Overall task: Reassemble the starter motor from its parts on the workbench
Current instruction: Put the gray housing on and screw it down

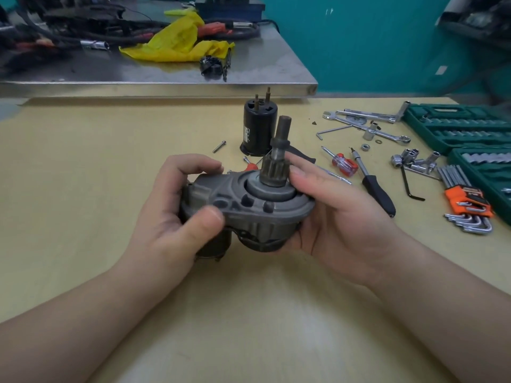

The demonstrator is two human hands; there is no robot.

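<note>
The starter housing (246, 205) sat near-centre above the workbench (83, 189), its pinion shaft (279, 150) pointing up and far. The left hand (171, 217) gripped its left end; the right hand (331, 214) cradled the right, fingertips beside the pinion.

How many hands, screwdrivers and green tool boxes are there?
Hands: 2, the left hand and right hand, both holding the starter motor housing.
Screwdrivers: 2, a red-handled screwdriver and a black-handled screwdriver.
Green tool boxes: 2, the far green tool box and near green tool box.
Total: 6
</note>
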